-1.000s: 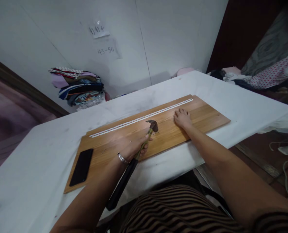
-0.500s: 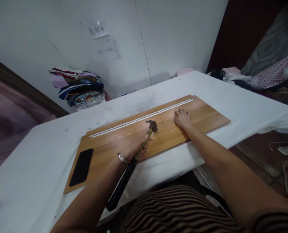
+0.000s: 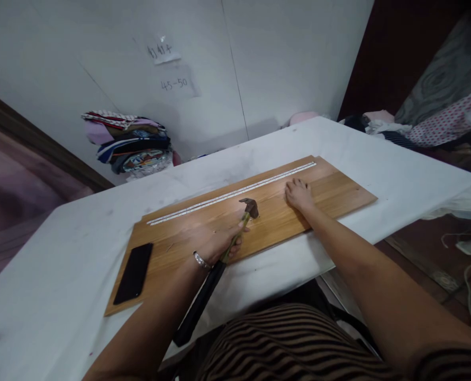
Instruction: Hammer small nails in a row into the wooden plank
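Observation:
My left hand [image 3: 225, 241] is closed around the upper handle of a claw hammer [image 3: 201, 304]. Its rusty head is over the middle of a wooden board [image 3: 275, 227], and the black grip slants back toward my body past the board's front edge. I cannot tell whether the hammer head touches the wood. My right hand [image 3: 298, 194] rests on the board to the right, fingers slightly bent and a little apart, with no object visible under it. Two white ruler-like strips [image 3: 235, 194] lie along the board's far side. Small dark specks show beside the hammer head.
A black phone [image 3: 133, 273] lies on the board's left end. The board rests on a white-covered table [image 3: 80, 227]. Folded clothes [image 3: 132, 140] are piled at the back left by the wall. Cloths [image 3: 437, 119] and white cables [image 3: 468, 280] are off to the right.

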Tool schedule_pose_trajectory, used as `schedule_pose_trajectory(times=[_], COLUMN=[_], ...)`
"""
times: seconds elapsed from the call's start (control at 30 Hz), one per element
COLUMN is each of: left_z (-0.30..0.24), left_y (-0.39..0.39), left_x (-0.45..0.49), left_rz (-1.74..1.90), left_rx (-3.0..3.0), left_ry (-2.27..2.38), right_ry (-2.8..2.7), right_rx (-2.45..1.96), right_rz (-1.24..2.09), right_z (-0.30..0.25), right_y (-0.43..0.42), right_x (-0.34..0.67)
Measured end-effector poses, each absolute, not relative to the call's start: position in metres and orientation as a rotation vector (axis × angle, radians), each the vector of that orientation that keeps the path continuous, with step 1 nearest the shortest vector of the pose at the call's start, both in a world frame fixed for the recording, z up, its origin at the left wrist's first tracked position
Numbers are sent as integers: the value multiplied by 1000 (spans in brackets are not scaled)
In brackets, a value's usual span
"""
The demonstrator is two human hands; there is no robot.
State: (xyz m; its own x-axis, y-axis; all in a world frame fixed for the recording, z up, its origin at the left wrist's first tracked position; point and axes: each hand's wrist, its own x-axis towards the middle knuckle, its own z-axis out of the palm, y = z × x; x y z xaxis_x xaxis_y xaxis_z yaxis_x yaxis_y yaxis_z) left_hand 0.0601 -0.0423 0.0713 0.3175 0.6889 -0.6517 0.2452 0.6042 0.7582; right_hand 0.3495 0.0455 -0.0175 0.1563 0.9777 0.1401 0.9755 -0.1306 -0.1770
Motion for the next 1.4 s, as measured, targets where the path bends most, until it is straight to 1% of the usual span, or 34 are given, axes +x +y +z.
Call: schedule_pose_trajectory(times=[0.17, 0.37, 0.6, 0.9, 1.1, 1.4], left_z=[66, 72, 69, 74, 71, 74], left_y=[-42, -42, -41, -41, -41, -42], left_x=[58, 59, 61, 58, 61, 59], left_rz=[326, 379, 330, 382, 321, 379], left_rx=[933, 937, 925, 971, 935, 959], left_ry=[1272, 1213, 1284, 1235, 1287, 1239], right_ry=[-1901, -1905, -1896, -1893, -1894, -1889], right_rx=[-2202, -2199, -2197, -2194, -2191, -2189], right_rz=[13, 28, 25, 33, 32, 27], right_z=[-18, -18, -16, -15, -17, -17], right_y=[46, 46, 44, 45, 45, 44], right_x=[350, 350, 349, 349, 349, 349])
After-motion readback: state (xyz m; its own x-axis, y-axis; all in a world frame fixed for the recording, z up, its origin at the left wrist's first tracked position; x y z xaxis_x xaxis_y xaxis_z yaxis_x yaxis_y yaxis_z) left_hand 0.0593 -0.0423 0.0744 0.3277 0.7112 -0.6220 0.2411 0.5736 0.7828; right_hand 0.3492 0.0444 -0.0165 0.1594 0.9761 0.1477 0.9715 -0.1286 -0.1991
